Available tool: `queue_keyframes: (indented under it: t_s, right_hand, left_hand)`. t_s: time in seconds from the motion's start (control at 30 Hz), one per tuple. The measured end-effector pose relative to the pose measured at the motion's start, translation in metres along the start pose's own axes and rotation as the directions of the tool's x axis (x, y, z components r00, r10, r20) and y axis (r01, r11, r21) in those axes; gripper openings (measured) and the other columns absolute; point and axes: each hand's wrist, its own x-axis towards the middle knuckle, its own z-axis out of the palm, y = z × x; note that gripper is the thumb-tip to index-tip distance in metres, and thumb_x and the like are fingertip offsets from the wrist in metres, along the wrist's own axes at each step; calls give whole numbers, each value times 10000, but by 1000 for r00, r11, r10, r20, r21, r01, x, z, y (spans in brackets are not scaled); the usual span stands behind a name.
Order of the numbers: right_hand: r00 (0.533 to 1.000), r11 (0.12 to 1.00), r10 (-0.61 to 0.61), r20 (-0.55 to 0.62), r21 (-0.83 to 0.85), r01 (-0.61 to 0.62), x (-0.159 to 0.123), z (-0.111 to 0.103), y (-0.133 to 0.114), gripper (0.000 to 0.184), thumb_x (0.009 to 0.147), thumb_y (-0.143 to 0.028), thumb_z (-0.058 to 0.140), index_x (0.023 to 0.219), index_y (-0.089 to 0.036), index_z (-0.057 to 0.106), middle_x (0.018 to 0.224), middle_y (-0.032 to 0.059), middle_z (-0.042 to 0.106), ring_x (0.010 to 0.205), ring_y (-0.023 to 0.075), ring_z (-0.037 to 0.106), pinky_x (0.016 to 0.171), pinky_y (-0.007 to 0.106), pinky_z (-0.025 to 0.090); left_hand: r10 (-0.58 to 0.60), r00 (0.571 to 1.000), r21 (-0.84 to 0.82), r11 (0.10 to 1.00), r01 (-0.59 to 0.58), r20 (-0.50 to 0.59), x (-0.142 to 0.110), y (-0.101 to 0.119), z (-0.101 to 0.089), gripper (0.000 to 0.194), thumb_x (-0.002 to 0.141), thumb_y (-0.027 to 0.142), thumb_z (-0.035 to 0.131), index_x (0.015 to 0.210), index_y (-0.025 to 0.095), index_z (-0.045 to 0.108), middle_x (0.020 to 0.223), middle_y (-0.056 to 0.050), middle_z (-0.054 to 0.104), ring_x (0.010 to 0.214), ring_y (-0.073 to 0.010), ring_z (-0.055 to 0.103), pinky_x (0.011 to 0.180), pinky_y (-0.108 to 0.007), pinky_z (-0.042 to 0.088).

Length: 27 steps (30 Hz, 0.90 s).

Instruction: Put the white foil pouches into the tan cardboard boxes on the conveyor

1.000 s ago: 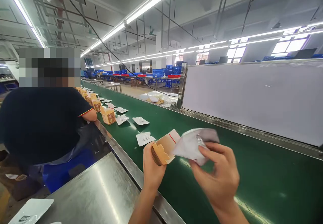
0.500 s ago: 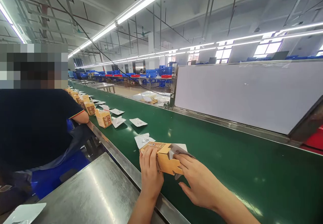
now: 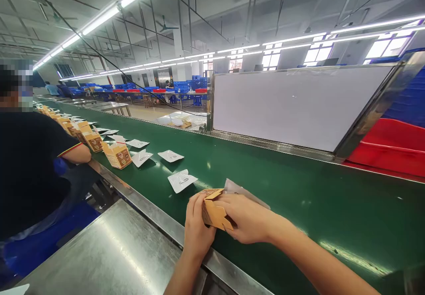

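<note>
My left hand [image 3: 198,224] is closed around a yellow-brown carton [image 3: 212,217], which is tilted with its flapped end towards the right. My right hand [image 3: 244,217] reaches into that end, and its fingertips are hidden by the carton and its flaps. Whether they hold anything inside cannot be seen. Just behind my right hand a grey-white pouch [image 3: 245,192] lies partly covered. Beyond the carton, a white printed pouch [image 3: 182,180] rests on the green conveyor belt [image 3: 299,206], with another white pouch [image 3: 170,156] farther along.
Upright open cartons [image 3: 117,154] and several pouches line the belt towards the far left. A co-worker in a dark shirt [image 3: 29,171] sits at the left. A metal table [image 3: 113,246] adjoins the belt's near edge. Across it stand a white panel [image 3: 292,109] and red crates [image 3: 392,149].
My right hand has moved left into the carton's open end, and the grey pouch seen at that opening no longer shows there. The view has turned right.
</note>
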Motion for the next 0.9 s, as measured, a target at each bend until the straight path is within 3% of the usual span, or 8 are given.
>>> queue_keyframes:
  t_s: [0.13, 0.23, 0.33, 0.47, 0.57, 0.73, 0.83, 0.9]
  right_hand:
    - [871, 989, -97, -482, -147, 28, -13, -27, -13, 255, 835, -79, 494, 1063, -175, 553, 1057, 59, 622, 1012, 170, 559, 923, 336, 470]
    - [741, 934, 125, -659, -174, -313, -26, -34, -10, 420, 843, -295, 607, 1232, -182, 496, 1160, 105, 567, 962, 207, 570, 792, 341, 514]
    - [805, 906, 256, -535, -158, -393, -31, -27, -5, 301, 877, -298, 570, 1160, -197, 545, 994, 55, 614, 806, 165, 572, 651, 270, 507]
    - [919, 911, 9, -395, -375, -170, -27, -10, -3, 256, 870, -29, 400, 888, -163, 618, 810, 45, 604, 702, 153, 516, 581, 255, 443]
    - [984, 892, 8, -178, -444, -87, -22, -2, -2, 265, 754, 39, 421, 714, -158, 593, 721, 42, 582, 637, 167, 501, 529, 274, 423]
    - [963, 957, 243, 115, -193, -218, -21, -10, -3, 209, 802, -23, 485, 764, -183, 614, 800, 19, 631, 758, 160, 585, 747, 287, 498]
    - [966, 979, 201, 162, -65, -193, -21, -14, -2, 82, 851, -213, 583, 924, -194, 615, 1007, 45, 631, 947, 191, 584, 872, 342, 490]
    - [978, 994, 105, 183, -8, -105, -18, -8, 3, 256, 740, -328, 723, 927, -189, 617, 1054, 57, 618, 1039, 229, 562, 943, 377, 463]
  left_hand:
    - [-326, 945, -258, 913, 316, 4, 2, 6, -1, 620, 648, 221, 705, 1206, 203, 437, 1167, -91, 558, 1078, -254, 578, 905, -430, 514]
    - [-371, 928, -280, 888, 365, 31, 0, 8, 1, 643, 633, 237, 725, 1210, 218, 442, 1194, -76, 538, 1115, -250, 553, 922, -413, 503]
    - [-337, 941, -230, 914, 333, 24, -3, 7, 4, 638, 653, 222, 713, 1226, 229, 432, 1200, -72, 532, 1122, -246, 542, 925, -412, 498]
    - [-263, 965, -129, 957, 259, -17, -5, 7, 5, 646, 646, 187, 704, 1226, 221, 422, 1167, -85, 547, 1091, -257, 558, 913, -441, 498]
    - [-140, 988, -43, 989, 138, -57, -6, 8, 5, 636, 651, 105, 649, 1230, 228, 419, 1177, -90, 547, 1109, -260, 548, 921, -446, 495]
    - [74, 997, 6, 997, -74, -15, -8, 8, 8, 633, 701, 43, 561, 1280, 234, 390, 1245, -106, 516, 1188, -250, 500, 996, -458, 452]
    - [56, 998, -15, 998, -57, -25, -9, 13, 12, 639, 694, 35, 556, 1279, 231, 390, 1241, -109, 518, 1181, -252, 503, 997, -465, 449]
    - [59, 997, -48, 997, -57, 42, -10, 18, 15, 658, 673, 23, 559, 1273, 239, 397, 1249, -98, 519, 1191, -247, 492, 1013, -461, 436]
